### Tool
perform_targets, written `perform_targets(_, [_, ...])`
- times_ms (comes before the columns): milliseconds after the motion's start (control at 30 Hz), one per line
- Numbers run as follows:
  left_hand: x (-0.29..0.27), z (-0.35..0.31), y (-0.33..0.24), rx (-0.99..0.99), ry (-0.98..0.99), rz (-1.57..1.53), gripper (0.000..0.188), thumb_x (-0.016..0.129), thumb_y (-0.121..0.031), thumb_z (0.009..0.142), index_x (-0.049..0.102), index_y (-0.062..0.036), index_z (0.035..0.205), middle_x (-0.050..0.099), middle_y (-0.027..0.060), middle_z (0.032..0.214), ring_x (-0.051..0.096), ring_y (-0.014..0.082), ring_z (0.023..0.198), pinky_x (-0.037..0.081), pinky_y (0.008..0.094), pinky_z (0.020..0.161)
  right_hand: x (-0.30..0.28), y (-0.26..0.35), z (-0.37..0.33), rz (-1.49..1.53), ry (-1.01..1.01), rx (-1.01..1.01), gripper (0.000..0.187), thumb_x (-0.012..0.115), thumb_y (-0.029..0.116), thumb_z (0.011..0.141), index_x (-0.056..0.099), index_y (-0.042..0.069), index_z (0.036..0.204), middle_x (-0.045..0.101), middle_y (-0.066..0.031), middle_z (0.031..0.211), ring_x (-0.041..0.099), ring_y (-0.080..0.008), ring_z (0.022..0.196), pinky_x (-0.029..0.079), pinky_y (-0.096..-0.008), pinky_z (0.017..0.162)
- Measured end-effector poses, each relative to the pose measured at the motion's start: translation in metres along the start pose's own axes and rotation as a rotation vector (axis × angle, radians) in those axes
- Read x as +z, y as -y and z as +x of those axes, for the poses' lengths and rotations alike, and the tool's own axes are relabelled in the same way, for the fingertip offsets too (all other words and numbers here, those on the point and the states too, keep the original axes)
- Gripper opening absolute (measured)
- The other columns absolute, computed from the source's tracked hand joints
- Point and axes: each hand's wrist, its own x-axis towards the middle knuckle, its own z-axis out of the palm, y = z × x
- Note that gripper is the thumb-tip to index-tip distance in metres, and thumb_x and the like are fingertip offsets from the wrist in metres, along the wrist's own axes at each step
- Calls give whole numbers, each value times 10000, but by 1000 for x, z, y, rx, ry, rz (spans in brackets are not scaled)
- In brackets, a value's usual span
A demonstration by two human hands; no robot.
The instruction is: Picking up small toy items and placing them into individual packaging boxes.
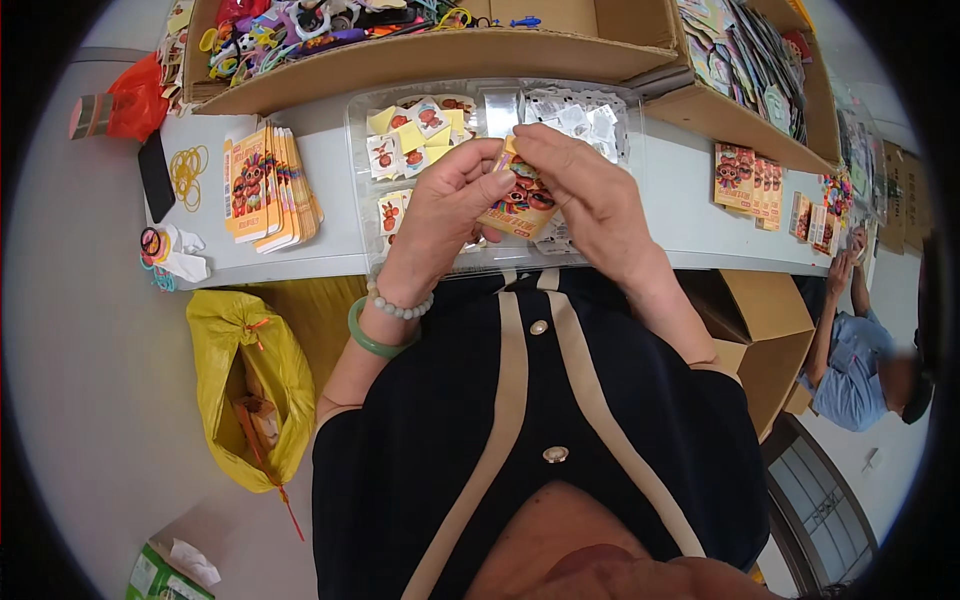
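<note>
Both my hands meet over a clear plastic tray [357, 130]. Between them is a small orange card packet [522, 205] printed with red cartoon figures. My left hand [455, 195] grips its left side, thumb on the printed front. Curled round its upper right edge, my right hand [590, 195] has its fingertips at the top; what they pinch there is hidden. Inside the tray, to the left, lie small picture cards and yellow slips [410, 140]. White paper pieces [595, 125] lie in its right part, partly behind my right hand.
A fanned stack of orange packets [265, 190] lies left, beside rubber bands [187, 178] and a black phone [155, 178]. Cardboard boxes of trinkets [300, 30] and cards [745, 70] stand behind. More packets [735, 178] lie right. A yellow bag [210, 380] sits below; a co-worker [850, 365] works far right.
</note>
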Motion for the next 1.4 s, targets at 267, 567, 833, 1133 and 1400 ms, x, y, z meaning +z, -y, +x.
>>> perform_targets(267, [-2, -3, 3, 32, -84, -15, 282, 576, -183, 913, 552, -35, 1152, 631, -2, 857, 597, 27, 658, 433, 142, 448, -2, -8, -3, 272, -78, 154, 285, 519, 11, 896, 602, 3, 1168, 597, -125, 1199, 538, -225, 1139, 405, -320, 977])
perform_targets(567, [-3, 1, 1, 78, -113, 21, 282, 568, -160, 919, 545, -16, 1160, 630, 19, 868, 599, 47, 661, 445, 158, 458, 3, -12, -7, 138, -68, 75, 264, 508, 7, 893, 625, -4, 1129, 623, -123, 1151, 560, -227, 1105, 423, -313, 963])
perform_targets(833, [0, -4, 0, 37, -85, 76, 305, 570, -175, 920, 543, -15, 1178, 625, 9, 873, 598, 37, 673, 454, 160, 452, -13, -19, -5, 716, -81, 549, 261, 557, 76, 862, 637, -17, 1093, 664, -84, 1006, 599, -147, 943, 462, -270, 847])
perform_targets(1133, [10, -8, 7, 80, -135, 111, 287, 583, -166, 913, 556, -29, 1164, 636, 4, 881, 594, 32, 660, 449, 145, 448, -4, -1, -17, 761, -193, 470, 205, 543, 46, 890, 657, -15, 1049, 668, -60, 991, 591, -115, 936, 454, -252, 858])
perform_targets(1400, [19, -14, 11, 197, -116, 183, 288, 606, -137, 897, 555, -47, 1166, 615, -6, 958, 574, 31, 793, 492, 166, 586, -18, 14, -11, -311, -105, -85, 190, 582, 39, 844, 646, 4, 1020, 663, -143, 956, 643, -265, 838, 500, -307, 769])
